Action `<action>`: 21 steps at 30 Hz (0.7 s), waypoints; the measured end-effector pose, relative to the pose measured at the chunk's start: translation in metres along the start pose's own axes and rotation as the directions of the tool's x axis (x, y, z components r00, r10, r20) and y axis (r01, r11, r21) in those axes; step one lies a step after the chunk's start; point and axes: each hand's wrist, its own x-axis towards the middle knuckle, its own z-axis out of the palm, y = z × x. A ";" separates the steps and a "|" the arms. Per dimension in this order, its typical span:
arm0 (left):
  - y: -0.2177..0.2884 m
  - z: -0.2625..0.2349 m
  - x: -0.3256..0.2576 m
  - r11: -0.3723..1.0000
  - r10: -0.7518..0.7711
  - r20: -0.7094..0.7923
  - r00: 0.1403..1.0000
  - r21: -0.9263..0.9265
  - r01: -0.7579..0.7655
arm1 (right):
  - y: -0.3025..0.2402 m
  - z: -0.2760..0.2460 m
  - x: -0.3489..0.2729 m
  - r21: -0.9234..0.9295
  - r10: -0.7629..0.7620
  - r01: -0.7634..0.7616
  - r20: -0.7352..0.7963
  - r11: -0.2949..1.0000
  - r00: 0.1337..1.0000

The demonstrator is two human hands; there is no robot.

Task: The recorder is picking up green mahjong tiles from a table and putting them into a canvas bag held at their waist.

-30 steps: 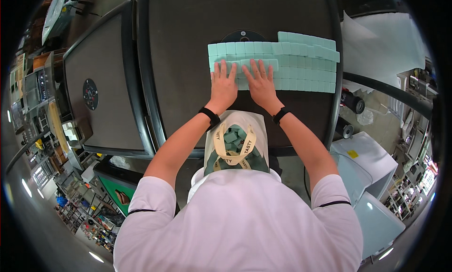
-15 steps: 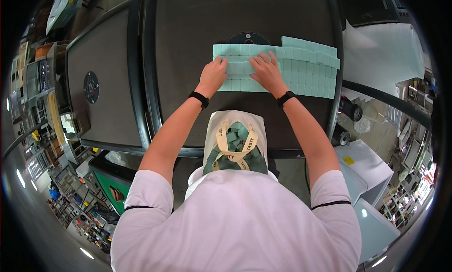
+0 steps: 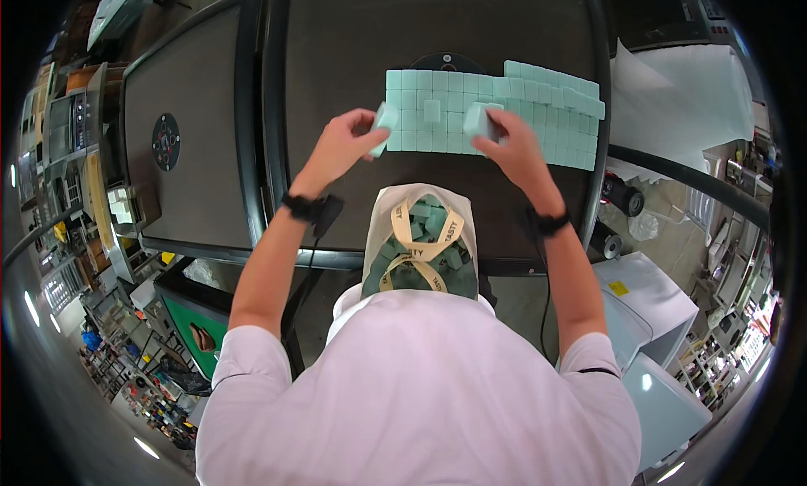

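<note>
Across our dark table (image 3: 361, 32) lie green block rows (image 3: 471, 82); our left hand (image 3: 343, 144) and right hand (image 3: 516, 145) each pinch at least one block (image 3: 385, 118).

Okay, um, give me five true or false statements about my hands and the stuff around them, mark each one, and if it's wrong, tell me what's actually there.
1. Your left hand holds at least one pale green tile. True.
2. Your right hand is empty. False: the right hand holds at least one pale green tile too.
3. A lone tile lies on top of the tile sheet, between the hands. True.
4. The tile sheet lies on the floor. False: it lies on the dark tabletop in front of you.
5. The cloth bag between your forearms has green pieces in it. True.
</note>
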 end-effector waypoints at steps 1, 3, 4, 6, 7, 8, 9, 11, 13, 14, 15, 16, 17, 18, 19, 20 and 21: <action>0.010 -0.006 -0.025 0.988 -0.009 0.153 0.988 -0.151 0.033 | -0.019 -0.018 -0.021 0.201 0.158 -0.201 0.209 0.959 0.965; 0.033 -0.006 -0.084 0.955 0.004 0.432 0.902 -0.271 0.125 | -0.056 -0.038 -0.073 0.416 0.154 -0.398 0.508 0.817 0.848; 0.034 0.001 -0.103 0.979 -0.003 0.542 0.840 -0.172 0.114 | -0.070 -0.043 -0.096 0.379 0.119 -0.455 0.649 0.805 0.752; 0.053 0.022 -0.137 0.992 -0.119 0.641 0.758 0.102 0.069 | -0.097 -0.042 -0.130 0.211 0.107 -0.439 0.796 0.873 0.595; 0.071 0.038 -0.151 0.963 -0.208 0.631 0.748 0.266 0.044 | -0.115 -0.033 -0.141 0.080 0.151 -0.364 0.813 0.928 0.562; 0.076 0.056 -0.165 0.917 -0.210 0.540 0.815 0.397 -0.027 | -0.131 -0.019 -0.149 -0.079 0.240 -0.302 0.802 0.950 0.547; 0.068 0.075 -0.177 0.918 -0.203 0.527 0.825 0.396 -0.027 | -0.148 -0.004 -0.153 -0.242 0.298 -0.175 0.750 0.954 0.591; 0.024 0.113 -0.181 0.634 0.072 0.233 0.970 0.740 -0.225 | -0.144 0.034 -0.176 -0.496 0.314 0.005 0.558 0.868 0.768; -0.007 0.145 -0.176 0.627 0.132 0.110 0.985 0.761 -0.169 | -0.118 0.077 -0.192 -0.568 0.304 -0.031 0.393 0.822 0.868; -0.020 0.154 -0.172 0.624 0.180 -0.013 0.984 0.774 -0.104 | -0.106 0.092 -0.196 -0.622 0.275 -0.081 0.222 0.779 0.935; -0.032 0.160 -0.169 0.622 0.188 -0.014 0.982 0.776 -0.109 | -0.097 0.103 -0.199 -0.624 0.271 -0.081 0.216 0.777 0.938; -0.041 0.164 -0.168 0.573 0.144 0.021 0.989 0.813 -0.100 | -0.092 0.111 -0.202 -0.635 0.260 -0.077 0.200 0.769 0.945; -0.050 0.168 -0.167 0.522 0.095 0.053 0.994 0.848 -0.095 | -0.089 0.116 -0.204 -0.646 0.250 -0.075 0.184 0.760 0.950; -0.061 0.170 -0.170 0.521 0.096 0.054 0.994 0.848 -0.096 | -0.095 0.118 -0.207 -0.674 0.245 -0.054 0.191 0.737 0.951; -0.068 0.169 -0.176 0.493 0.117 0.061 0.991 0.863 -0.111 | -0.094 0.118 -0.210 -0.675 0.244 -0.055 0.188 0.736 0.951; -0.075 0.168 -0.181 0.464 0.136 0.068 0.988 0.877 -0.124 | -0.092 0.118 -0.214 -0.658 0.193 -0.013 0.201 0.753 0.960; -0.074 0.165 -0.186 0.463 0.139 0.072 0.988 0.877 -0.129 | -0.090 0.117 -0.218 -0.641 0.142 0.026 0.210 0.767 0.967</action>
